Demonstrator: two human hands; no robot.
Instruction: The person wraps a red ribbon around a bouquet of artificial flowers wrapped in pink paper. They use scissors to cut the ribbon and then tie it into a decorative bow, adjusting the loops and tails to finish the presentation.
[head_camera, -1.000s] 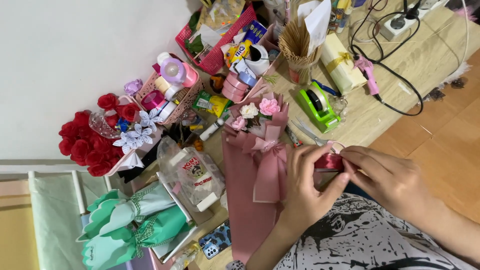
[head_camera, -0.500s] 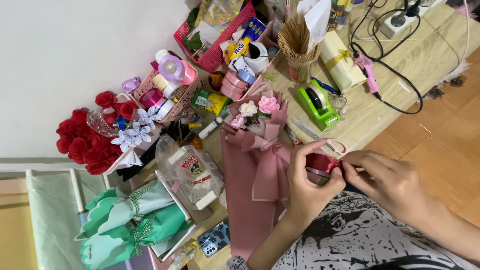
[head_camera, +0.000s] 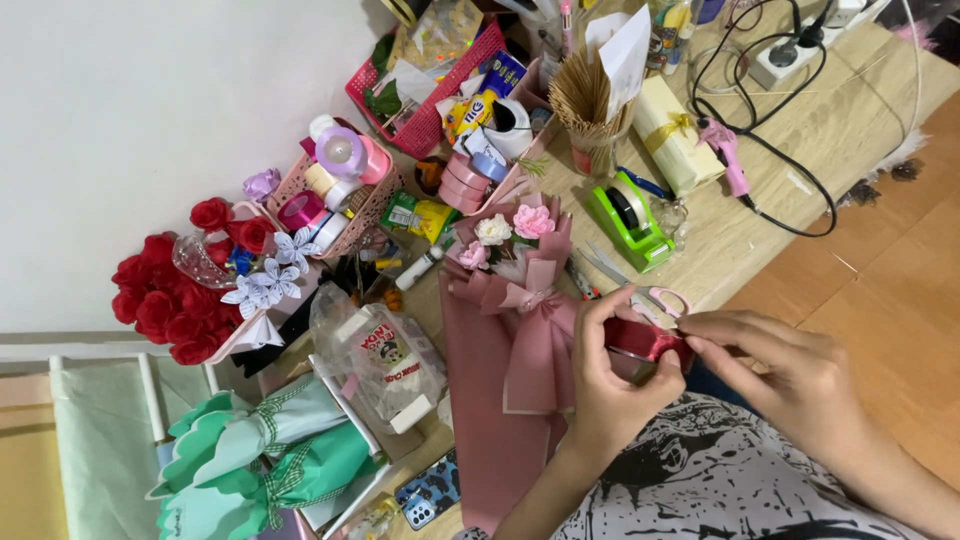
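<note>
Both hands meet over a roll of dark red ribbon (head_camera: 640, 340) held just above my lap. My left hand (head_camera: 615, 375) grips the roll from the near side, thumb and fingers curled around it. My right hand (head_camera: 790, 375) pinches the ribbon's end at the roll's right edge. Just left of the hands lies a small bouquet (head_camera: 510, 340) wrapped in dusty pink paper with a pink bow and pale flowers at its top. Pink-handled scissors (head_camera: 655, 297) lie on the wooden table (head_camera: 800, 130) right behind the roll.
A green tape dispenser (head_camera: 628, 215), a cup of wooden skewers (head_camera: 590, 105), a pink glue gun (head_camera: 728, 155) with black cable, pink baskets of ribbon rolls (head_camera: 340, 190), red roses (head_camera: 165, 290), a green-wrapped bouquet (head_camera: 270, 455), a plastic bag (head_camera: 385, 355) and a phone (head_camera: 432, 490) crowd the table.
The hands have shifted slightly and turned the red ribbon roll, which now shows more clearly between them; my right fingers now pinch its end.
</note>
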